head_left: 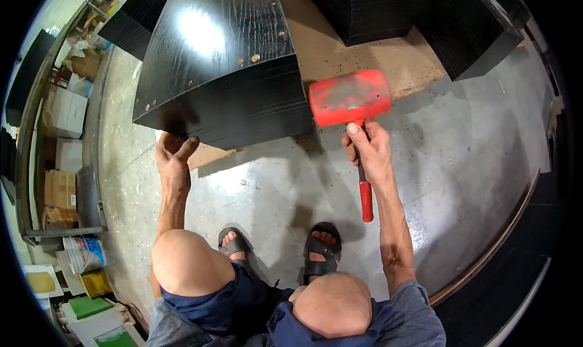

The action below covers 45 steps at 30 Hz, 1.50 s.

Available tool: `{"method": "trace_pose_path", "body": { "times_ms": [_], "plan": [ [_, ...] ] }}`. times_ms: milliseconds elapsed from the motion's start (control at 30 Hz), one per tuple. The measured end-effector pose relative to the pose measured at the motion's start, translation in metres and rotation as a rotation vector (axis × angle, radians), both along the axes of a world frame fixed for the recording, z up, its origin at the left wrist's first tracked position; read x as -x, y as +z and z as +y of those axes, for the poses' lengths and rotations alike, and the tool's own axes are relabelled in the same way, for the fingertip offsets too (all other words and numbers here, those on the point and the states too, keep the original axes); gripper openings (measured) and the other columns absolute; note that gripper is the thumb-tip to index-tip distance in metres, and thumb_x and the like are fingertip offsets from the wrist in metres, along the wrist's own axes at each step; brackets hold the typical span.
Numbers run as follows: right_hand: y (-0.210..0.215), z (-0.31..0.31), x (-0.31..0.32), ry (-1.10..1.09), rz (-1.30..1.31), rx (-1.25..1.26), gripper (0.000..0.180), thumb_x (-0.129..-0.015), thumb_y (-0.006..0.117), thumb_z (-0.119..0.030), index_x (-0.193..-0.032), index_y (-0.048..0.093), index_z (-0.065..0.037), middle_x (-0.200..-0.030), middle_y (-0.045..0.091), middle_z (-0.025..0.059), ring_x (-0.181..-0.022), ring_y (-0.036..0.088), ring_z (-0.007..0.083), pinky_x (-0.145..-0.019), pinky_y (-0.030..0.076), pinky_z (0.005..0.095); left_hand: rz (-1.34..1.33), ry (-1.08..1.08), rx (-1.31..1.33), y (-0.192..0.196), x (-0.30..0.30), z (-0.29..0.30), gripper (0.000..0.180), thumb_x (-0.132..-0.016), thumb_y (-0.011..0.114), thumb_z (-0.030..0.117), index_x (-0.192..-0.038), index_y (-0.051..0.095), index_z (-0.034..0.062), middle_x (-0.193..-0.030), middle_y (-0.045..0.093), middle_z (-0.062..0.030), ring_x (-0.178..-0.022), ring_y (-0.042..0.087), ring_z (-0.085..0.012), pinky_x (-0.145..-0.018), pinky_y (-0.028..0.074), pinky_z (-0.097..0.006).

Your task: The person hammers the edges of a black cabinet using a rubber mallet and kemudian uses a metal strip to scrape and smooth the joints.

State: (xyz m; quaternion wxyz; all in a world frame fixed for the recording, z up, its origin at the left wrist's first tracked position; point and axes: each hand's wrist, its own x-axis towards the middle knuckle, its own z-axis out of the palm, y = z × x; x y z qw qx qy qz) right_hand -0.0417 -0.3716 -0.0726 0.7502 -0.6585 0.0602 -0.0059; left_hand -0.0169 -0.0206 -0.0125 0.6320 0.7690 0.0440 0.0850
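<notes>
My right hand (pixel 371 149) is closed round the dark handle of a mallet, close beneath its head. The red mallet head (pixel 349 97) is scuffed grey in the middle, and the red grip end of the handle points down toward me. Left of it stands a black wood-grain box (pixel 234 104) with several small holes along its top edges. My left hand (pixel 175 156) grips the box's lower near edge at the left corner, thumb to the front. Some of its fingertips are hidden against the box.
The box rests on brown cardboard (pixel 425 68) over a grey floor (pixel 455 165). More black boxes (pixel 388 10) stand at the far side. Cartons and tubs fill a shelf (pixel 64 134) on the left. Dark panels (pixel 510 268) lie at the lower right. My sandalled feet are below.
</notes>
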Motion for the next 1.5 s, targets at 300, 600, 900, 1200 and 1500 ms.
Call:
{"method": "trace_pose_path", "body": {
  "times_ms": [300,600,900,1200,1500],
  "plan": [
    [0.011,0.001,-0.002,-0.006,-0.031,0.027,0.039,-0.093,0.059,-0.040,-0.095,0.056,-0.001,-0.072,0.058,0.0045,-0.050,0.049,0.0076,-0.043,0.039,0.0231,-0.039,0.014,-0.023,0.004,0.001,-0.007,0.029,-0.081,0.067,0.003,-0.108,0.059,-0.0025,-0.101,0.062,-0.0024,-0.094,0.054,-0.0125,-0.089,0.039,-0.029],
    [0.008,0.004,0.002,-0.013,-0.034,0.035,0.038,-0.093,0.059,-0.038,-0.095,0.055,0.000,-0.073,0.058,0.0050,-0.051,0.050,0.0080,-0.043,0.039,0.0237,-0.037,-0.019,-0.025,0.005,0.006,-0.007,0.035,-0.083,0.065,0.002,-0.116,0.057,-0.0054,-0.111,0.063,-0.0064,-0.103,0.056,-0.0158,-0.093,0.040,-0.029],
    [0.037,0.003,-0.001,-0.122,-0.166,-0.122,0.033,-0.094,0.060,-0.032,-0.092,0.056,0.001,-0.071,0.061,0.0061,-0.050,0.050,0.0084,-0.043,0.038,0.0240,-0.225,0.037,-0.055,0.024,0.008,-0.015,0.061,-0.084,0.060,0.001,-0.141,0.039,-0.0043,-0.140,0.049,-0.0163,-0.128,0.047,-0.0234,-0.106,0.037,-0.035],
    [0.016,0.029,0.063,0.080,-0.133,0.081,0.028,-0.092,0.061,-0.025,-0.095,0.059,0.003,-0.070,0.060,0.0066,-0.048,0.048,0.0077,-0.044,0.038,0.0232,-0.110,-0.003,-0.226,-0.021,0.034,0.027,0.052,-0.087,0.056,-0.005,-0.137,0.045,-0.0004,-0.129,0.056,-0.0137,-0.113,0.056,-0.0216,-0.095,0.048,-0.034],
    [-0.052,0.146,0.093,0.376,-0.057,0.361,0.031,-0.080,0.069,-0.010,-0.105,0.055,0.003,-0.084,0.069,0.0165,-0.076,0.068,0.0215,-0.071,0.052,0.0323,0.689,-0.233,0.135,-0.114,0.134,0.062,0.046,-0.084,0.061,0.004,-0.127,0.054,-0.0083,-0.118,0.065,-0.0178,-0.106,0.062,-0.0212,-0.091,0.050,-0.032]
  ]
}}
